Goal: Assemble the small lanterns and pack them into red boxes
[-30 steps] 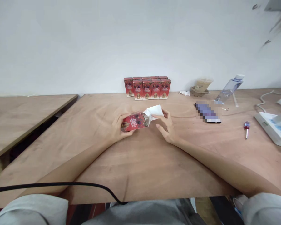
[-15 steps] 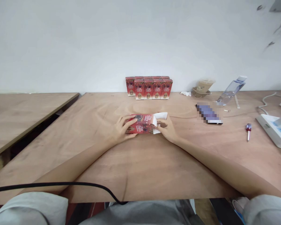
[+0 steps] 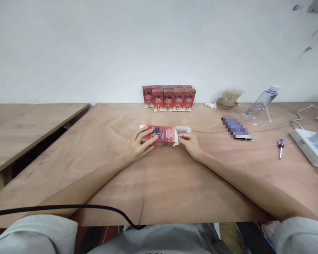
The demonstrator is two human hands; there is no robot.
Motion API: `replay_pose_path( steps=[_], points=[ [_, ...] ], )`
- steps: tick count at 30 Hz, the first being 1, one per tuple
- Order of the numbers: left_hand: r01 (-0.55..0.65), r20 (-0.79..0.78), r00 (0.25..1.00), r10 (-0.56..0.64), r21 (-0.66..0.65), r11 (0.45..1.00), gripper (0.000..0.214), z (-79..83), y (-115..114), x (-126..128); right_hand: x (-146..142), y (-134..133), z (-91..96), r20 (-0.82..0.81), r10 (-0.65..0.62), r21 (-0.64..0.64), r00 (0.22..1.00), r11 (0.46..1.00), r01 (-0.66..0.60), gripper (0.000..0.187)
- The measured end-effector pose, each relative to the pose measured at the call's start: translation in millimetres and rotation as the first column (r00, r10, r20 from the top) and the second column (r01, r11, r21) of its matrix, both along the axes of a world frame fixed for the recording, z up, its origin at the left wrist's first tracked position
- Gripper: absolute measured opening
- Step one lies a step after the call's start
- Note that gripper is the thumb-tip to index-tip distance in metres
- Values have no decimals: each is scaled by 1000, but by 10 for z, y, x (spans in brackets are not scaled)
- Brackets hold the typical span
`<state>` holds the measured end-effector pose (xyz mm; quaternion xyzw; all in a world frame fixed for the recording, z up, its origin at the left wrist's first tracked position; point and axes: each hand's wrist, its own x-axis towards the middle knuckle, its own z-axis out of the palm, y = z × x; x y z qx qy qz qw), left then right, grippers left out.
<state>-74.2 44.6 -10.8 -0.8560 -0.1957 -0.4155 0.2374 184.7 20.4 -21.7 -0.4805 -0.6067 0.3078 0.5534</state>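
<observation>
A red printed cardboard box (image 3: 167, 133) lies on its side on the wooden table, its right end open with white flaps standing out. My left hand (image 3: 138, 144) grips the box's left part, fingers over the top face. At the open end, the fingers of my right hand (image 3: 191, 143) are pinched together on a white flap (image 3: 176, 137). A longer white flap (image 3: 184, 129) curves out behind those fingers. The inside of the box is hidden.
Several upright red boxes (image 3: 173, 99) stand in rows by the wall. To the right are a cup in a holder (image 3: 229, 99), a tilted bottle (image 3: 263, 101), a phone (image 3: 235, 127), a screwdriver (image 3: 281, 146) and a power strip (image 3: 307, 144). A black cable (image 3: 76, 206) crosses the front.
The box has rolled so that its top face lies flatter and its front side shows less. My right fingers have closed at the open end, and the long flap now looks more curved.
</observation>
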Motion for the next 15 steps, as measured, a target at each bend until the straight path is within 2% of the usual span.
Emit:
replay_pose_path(
  steps=[3,6,11,13,15],
  points=[
    [-39,69,996,50,-154,987,57,22,42,-26,41,46,66,-124,-136,-9,983,991,136,20],
    [-90,105,987,123,-272,958,58,50,55,-42,164,131,223,-209,-226,1,951,973,231,20],
    [-84,224,954,199,-438,895,58,112,-5,-6,436,199,657,-369,-223,28,902,968,251,17],
    [-15,330,915,232,-548,836,58,130,-12,9,543,164,858,-349,-260,101,900,945,312,13],
    [115,472,831,294,-663,740,58,133,14,10,638,101,1044,-284,-324,170,902,909,380,8]
  ],
)
